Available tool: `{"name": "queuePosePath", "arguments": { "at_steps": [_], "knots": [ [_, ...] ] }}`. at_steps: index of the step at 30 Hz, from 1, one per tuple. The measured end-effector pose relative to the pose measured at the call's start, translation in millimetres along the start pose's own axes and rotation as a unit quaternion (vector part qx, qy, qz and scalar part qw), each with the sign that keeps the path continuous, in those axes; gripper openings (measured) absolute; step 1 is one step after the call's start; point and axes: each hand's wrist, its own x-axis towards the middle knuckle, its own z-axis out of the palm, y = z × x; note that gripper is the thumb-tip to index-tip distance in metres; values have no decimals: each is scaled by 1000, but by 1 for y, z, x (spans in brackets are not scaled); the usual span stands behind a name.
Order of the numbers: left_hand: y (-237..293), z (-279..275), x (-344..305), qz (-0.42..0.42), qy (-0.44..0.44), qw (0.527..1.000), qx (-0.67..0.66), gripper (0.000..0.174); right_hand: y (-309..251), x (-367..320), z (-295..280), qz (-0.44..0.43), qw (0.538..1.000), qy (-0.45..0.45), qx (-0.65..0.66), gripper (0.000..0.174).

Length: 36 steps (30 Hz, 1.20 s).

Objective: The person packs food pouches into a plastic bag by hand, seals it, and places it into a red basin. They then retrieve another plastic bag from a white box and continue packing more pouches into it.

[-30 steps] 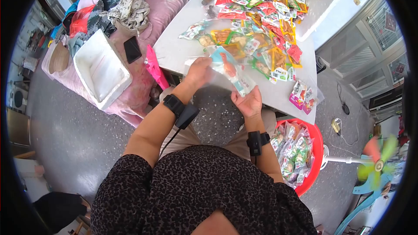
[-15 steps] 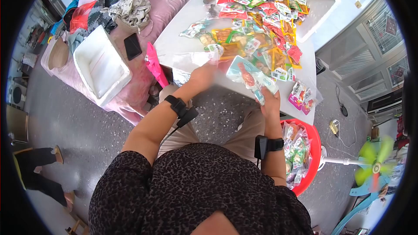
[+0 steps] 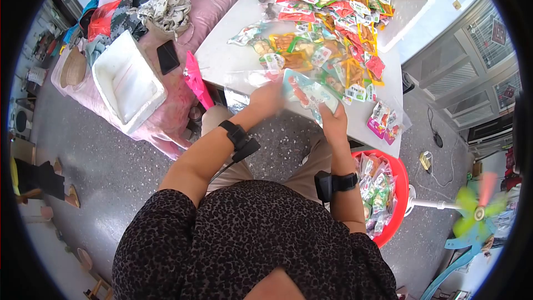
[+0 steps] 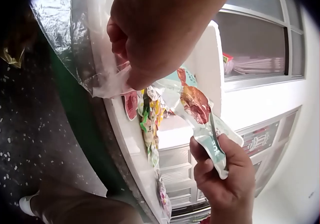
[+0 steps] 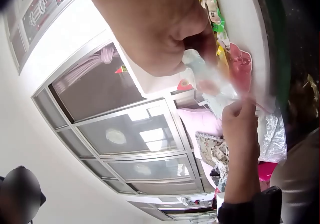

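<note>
My right hand (image 3: 335,125) pinches the lower end of a light-blue packet (image 3: 305,90) with a red picture, held above the table's front edge. In the left wrist view the right thumb and fingers (image 4: 225,171) grip the packet (image 4: 196,105). My left hand (image 3: 266,100), blurred in the head view, is left of the packet. It pinches the edge of a clear plastic bag (image 4: 112,82) in the left wrist view. Silvery film (image 5: 273,139) hangs beside that hand (image 5: 241,129) in the right wrist view. Many colourful packets (image 3: 336,8) are heaped behind.
A white foam box (image 3: 130,86) and a phone (image 3: 167,57) lie on the pink bed at left. A red basin (image 3: 401,189) of packets stands right of my legs, near a fan (image 3: 479,212). Pink-and-white packets (image 3: 382,119) lie at the table's right edge.
The right hand has turned from palm-up under the packet to gripping its lower end. The left hand has left the packet, and a clear bag has spread out beside it. A person at lower left has moved.
</note>
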Motion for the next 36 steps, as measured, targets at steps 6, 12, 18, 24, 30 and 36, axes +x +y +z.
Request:
{"name": "queuePosePath", "arguments": {
  "at_steps": [6, 12, 18, 24, 30, 36],
  "knots": [
    [-4, -4, -2, 5, -20, 1000, 24, 35, -7, 2, -5, -3, 1000, 1, -21, 27],
    [16, -25, -12, 0, -46, 998, 41, 30, -21, 0, -3, -38, 984, -16, -171, 25],
    [9, -15, -5, 12, -11, 998, 60, 28, -14, -3, -3, -65, 982, -30, -176, 25],
    [35, -43, -25, 61, 11, 993, -104, 32, 0, -2, -9, -34, 992, -59, -105, 25],
    [27, -17, -22, 146, 89, 984, -56, 33, 6, 8, 10, 175, 969, -50, 165, 28],
    [16, -12, -14, 49, 78, 993, 76, 25, 27, 16, 43, 235, 898, -103, 357, 29]
  ]
}}
